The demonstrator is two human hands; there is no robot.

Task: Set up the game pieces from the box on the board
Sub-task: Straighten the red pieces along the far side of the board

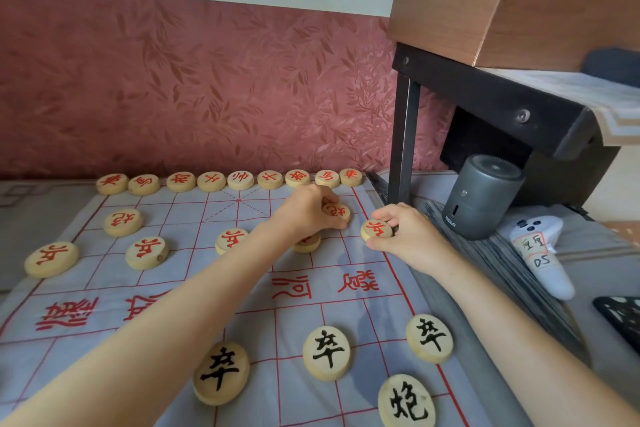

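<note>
A pale cloth board (pixel 298 308) with red grid lines lies flat in front of me. Round wooden pieces with red characters fill its far row (pixel 240 180). More red pieces (pixel 147 252) stand further in on the left. Black-lettered pieces (pixel 326 352) sit near me. My left hand (pixel 306 211) reaches across the board and grips a red cannon piece (pixel 336 211) at the far right. Another red piece (pixel 307 243) shows partly under that hand. My right hand (pixel 408 236) pinches a red soldier piece (pixel 376 229) at the board's right edge. No box is in view.
A dark metal table leg (pixel 403 139) and frame stand just beyond the board's far right corner. A grey cylindrical device (pixel 483 196) and a white controller with a handwritten label (pixel 540 250) lie to the right. A red patterned wall backs the board.
</note>
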